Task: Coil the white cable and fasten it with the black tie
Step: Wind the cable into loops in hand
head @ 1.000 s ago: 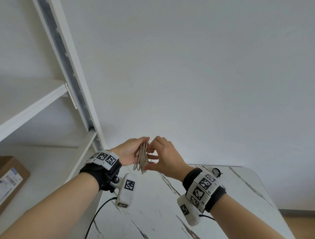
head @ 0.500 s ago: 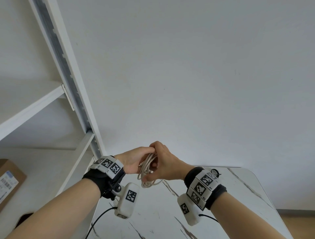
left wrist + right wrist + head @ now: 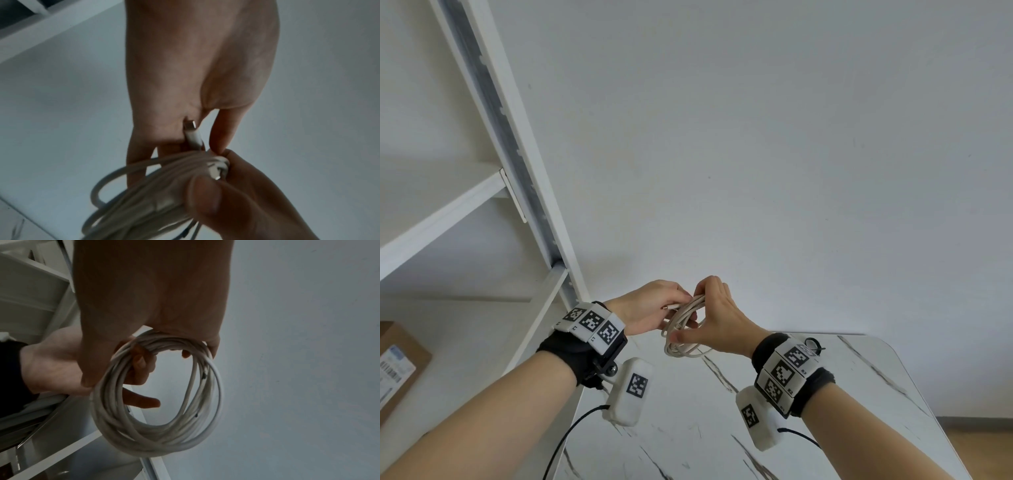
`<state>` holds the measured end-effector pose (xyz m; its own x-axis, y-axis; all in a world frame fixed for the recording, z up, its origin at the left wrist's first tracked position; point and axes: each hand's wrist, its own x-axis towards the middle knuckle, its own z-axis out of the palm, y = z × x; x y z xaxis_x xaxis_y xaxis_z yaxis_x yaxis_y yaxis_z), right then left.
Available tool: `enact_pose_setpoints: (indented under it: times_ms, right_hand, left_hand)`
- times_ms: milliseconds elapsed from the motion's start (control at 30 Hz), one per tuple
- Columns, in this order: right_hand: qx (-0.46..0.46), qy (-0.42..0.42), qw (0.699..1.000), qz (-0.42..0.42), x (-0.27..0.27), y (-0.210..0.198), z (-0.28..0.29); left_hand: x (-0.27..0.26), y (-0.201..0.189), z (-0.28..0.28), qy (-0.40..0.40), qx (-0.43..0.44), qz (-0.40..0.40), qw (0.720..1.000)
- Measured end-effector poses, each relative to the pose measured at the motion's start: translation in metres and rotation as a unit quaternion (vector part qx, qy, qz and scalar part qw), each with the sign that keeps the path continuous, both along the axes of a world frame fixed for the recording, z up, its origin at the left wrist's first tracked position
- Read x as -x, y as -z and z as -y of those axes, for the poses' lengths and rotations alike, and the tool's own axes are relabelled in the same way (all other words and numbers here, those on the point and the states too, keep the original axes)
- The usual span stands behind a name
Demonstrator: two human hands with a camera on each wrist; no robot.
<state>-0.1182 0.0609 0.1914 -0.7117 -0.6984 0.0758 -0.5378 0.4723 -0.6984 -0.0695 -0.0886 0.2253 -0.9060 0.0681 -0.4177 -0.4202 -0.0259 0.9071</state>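
Here we hold the white cable (image 3: 686, 327) up above the marble table (image 3: 859, 394), already wound into a ring: our right hand (image 3: 717, 322) pinches the gathered turns at the top so they cannot spring apart, while our left hand (image 3: 650, 310) grips one plug end (image 3: 192, 132) against the bundle. The black tie (image 3: 812, 343) lies on the table behind our right wrist, not yet fetched. The white shelving (image 3: 517, 192) at left stands clear of the work, but both hands are busy, which probably hampers reaching the tie.

Right hand (image 3: 152, 293) grips the coiled white cable (image 3: 156, 439), left hand (image 3: 51, 363) behind.
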Motion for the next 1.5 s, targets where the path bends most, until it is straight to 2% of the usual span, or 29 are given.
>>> enact_pose_setpoints:
  times_ms: [333, 600, 800, 933, 1033, 1233, 1367, 1500]
  right_hand:
    - [0.011, 0.043, 0.992, 0.121, 0.007, 0.006, -0.005]
    - [0.033, 0.091, 0.966, 0.238, 0.013, 0.005, -0.012]
    - [0.021, 0.078, 0.967, 0.243, 0.018, 0.010, -0.017]
    - [0.018, 0.026, 0.976, 0.217, 0.017, 0.005, -0.021]
    - [0.017, -0.007, 0.972, 0.235, 0.022, 0.002, -0.028]
    - [-0.009, -0.019, 0.973, 0.229, 0.020, 0.009, -0.029]
    - [0.022, 0.015, 0.973, 0.229, 0.017, 0.015, -0.027]
    - [0.033, 0.036, 0.972, 0.229, 0.013, 0.018, -0.024]
  left_hand:
    - [-0.004, 0.006, 0.013, 0.099, -0.053, 0.007, 0.994]
    - [-0.003, 0.022, 0.005, 0.115, 0.086, -0.083, 0.986]
    - [-0.001, 0.026, 0.004, 0.170, 0.158, -0.126, 0.964]
    - [-0.001, 0.025, 0.005, 0.188, 0.130, -0.120, 0.966]
    - [0.000, 0.023, 0.006, 0.200, 0.120, -0.109, 0.966]
    - [0.004, 0.027, 0.008, 0.167, 0.105, -0.076, 0.977]
    - [0.004, 0.032, 0.008, 0.090, 0.117, -0.104, 0.984]
    - [0.004, 0.039, 0.000, 0.060, 0.202, -0.140, 0.967]
